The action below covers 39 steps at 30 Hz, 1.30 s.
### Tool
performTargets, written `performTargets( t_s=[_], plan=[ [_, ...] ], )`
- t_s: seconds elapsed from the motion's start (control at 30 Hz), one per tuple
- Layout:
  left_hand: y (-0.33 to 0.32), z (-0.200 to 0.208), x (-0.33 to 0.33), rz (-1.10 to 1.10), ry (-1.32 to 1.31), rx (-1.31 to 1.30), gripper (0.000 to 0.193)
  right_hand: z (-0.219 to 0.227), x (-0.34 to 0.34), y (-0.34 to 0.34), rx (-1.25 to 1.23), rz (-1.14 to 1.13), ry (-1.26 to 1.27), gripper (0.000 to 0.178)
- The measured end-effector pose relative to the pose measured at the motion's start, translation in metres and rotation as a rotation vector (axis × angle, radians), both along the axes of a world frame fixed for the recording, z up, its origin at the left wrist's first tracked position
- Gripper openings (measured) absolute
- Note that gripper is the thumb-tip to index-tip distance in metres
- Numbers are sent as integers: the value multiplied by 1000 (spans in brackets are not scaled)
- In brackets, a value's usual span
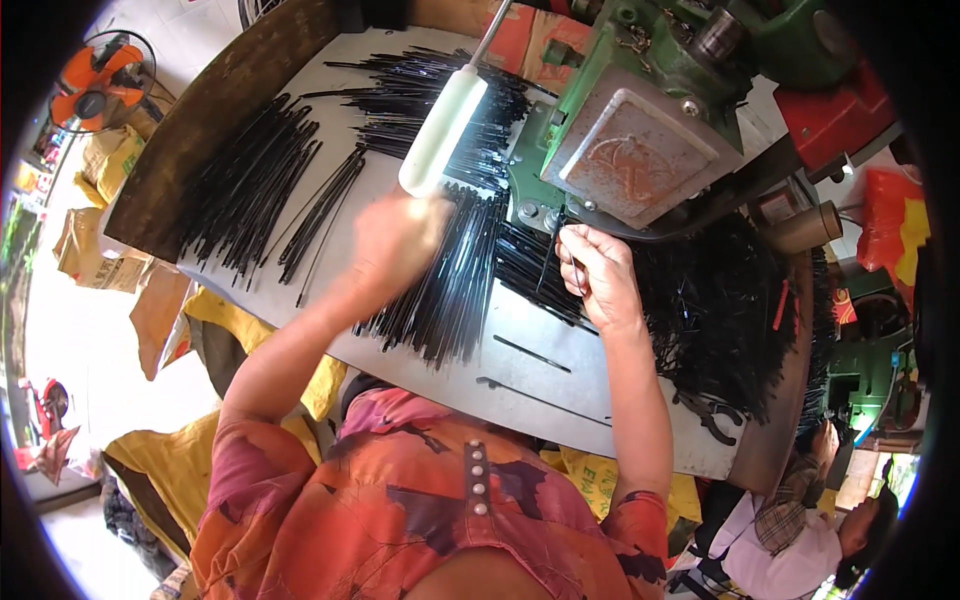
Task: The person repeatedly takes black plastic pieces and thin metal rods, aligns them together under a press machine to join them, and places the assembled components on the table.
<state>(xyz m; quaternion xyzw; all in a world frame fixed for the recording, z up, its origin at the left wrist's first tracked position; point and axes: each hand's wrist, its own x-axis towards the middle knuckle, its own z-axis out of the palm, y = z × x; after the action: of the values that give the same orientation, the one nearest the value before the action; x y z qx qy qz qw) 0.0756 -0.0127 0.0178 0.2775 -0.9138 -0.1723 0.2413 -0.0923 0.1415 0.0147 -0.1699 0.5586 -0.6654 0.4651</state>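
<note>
Black thin rods (445, 290) in bundles across the grey metal tabletop (420, 378), seen from where I stand. Right hand (600, 275): fingers curled, pinching one dark rod (549, 255) close by the green machine (532, 180). Left hand (395, 240): blurred, at the lower end of a pale tube (445, 130); can't tell if it's gripping. Dark plier-like tool (712, 424) near tabletop's right end. Orange-bladed fan (91, 104), far left.

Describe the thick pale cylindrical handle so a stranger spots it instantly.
Find the green metal machine, upper right. To its left, a thin metal rod slants down into the thick pale handle, just above the left hand. Its paleness stands out against thin black strips.
</note>
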Motion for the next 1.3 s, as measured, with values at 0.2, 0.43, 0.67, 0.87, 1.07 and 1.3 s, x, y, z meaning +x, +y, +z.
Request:
performTargets(
  t_s=[0.2, 0.43, 0.67, 0.87, 1.07, 1.3],
  plan=[
    [-43, -21, 30, 193, -385, 116, 24, 4, -1, 11, 9, 79, 40, 11],
    [-41, -17, 24, 180, -391, 132, 21, 16, -6, 50, -16, 83, 112, 13],
    [-41, -21, 23, 161, -323, 109, 19, 8, -20, 76, -119, -224, 93, 9],
    [-22, -16, 16, 62, 20, -7, 5, 2, -4, 59, -209, -419, 44, 8],
    [17, -4, -17, -285, 220, 230, 15, -3, 6, 27, -285, -461, -74, 6],
    [27, -12, -50, -385, 225, 128, 23, -12, 6, 5, -346, -471, -137, 4]
  ],
)
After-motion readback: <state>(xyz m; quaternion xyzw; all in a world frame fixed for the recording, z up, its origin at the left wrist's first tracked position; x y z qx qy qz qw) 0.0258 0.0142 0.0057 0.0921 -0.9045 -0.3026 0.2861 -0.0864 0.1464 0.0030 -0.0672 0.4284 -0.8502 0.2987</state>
